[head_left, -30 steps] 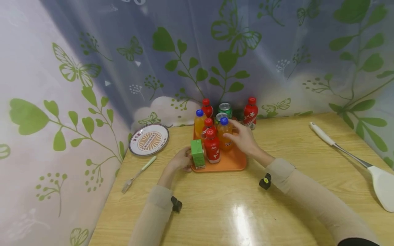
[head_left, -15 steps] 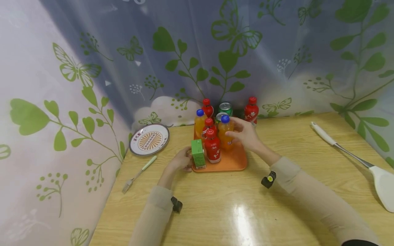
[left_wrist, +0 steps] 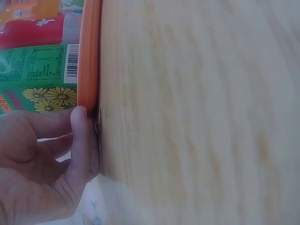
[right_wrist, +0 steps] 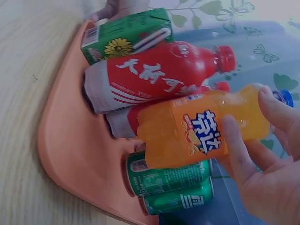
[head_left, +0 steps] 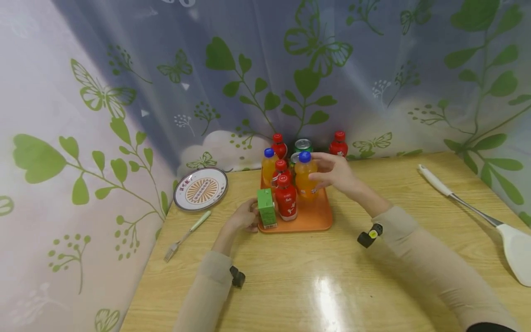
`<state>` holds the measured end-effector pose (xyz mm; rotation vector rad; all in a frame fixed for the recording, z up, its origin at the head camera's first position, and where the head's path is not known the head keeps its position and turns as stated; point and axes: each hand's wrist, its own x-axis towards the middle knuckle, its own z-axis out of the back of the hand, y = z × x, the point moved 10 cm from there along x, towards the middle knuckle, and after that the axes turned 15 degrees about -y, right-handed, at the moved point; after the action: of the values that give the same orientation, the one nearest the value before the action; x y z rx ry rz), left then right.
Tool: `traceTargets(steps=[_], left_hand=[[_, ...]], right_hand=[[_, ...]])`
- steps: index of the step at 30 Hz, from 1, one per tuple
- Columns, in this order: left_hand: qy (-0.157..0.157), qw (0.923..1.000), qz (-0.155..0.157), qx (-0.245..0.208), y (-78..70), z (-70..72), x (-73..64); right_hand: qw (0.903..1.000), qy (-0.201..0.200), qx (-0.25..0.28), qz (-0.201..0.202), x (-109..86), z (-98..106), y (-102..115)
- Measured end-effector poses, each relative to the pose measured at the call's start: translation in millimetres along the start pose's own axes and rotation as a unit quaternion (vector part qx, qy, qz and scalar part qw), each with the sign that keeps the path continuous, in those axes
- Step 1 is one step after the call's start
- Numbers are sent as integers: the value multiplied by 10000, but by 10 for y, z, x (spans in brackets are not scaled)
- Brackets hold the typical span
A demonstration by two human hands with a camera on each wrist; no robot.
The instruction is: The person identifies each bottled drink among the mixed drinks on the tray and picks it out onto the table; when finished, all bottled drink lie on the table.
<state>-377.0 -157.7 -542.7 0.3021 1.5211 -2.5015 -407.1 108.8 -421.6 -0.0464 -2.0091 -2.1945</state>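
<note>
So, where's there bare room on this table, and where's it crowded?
Bare table lies in front of the tray, between the left sleeve and right sleeve, and between the right hand and the spatula. On the tray, the front right corner beside the front red bottle is bare. Its left and back are crowded with bottles, cans and the green carton.

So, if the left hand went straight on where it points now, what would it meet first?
The edge of the orange tray, which the left hand seems to be touching. The green carton, standing near that edge, would likely come next, though depth is hard to judge.
</note>
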Motion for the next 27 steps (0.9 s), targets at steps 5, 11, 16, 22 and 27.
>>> traceTargets(steps=[5,11,16,22,27], left_hand=[[-17,10000,18,1,-1,0,-3],[-38,10000,30,-35,30,0,10],[-42,10000,-1,-34,26,5,13],[-64,10000,16,-59,24,12,18],[-61,10000,29,-46,23,10,15]], right_hand=[[9995,240,43,-178,30,51,1],[9958,729,505,-214,61,88,33],[9912,999,863,-60,74,161,100],[9895,1137,886,107,108,343,98],[9911,949,910,194,138,585,90]])
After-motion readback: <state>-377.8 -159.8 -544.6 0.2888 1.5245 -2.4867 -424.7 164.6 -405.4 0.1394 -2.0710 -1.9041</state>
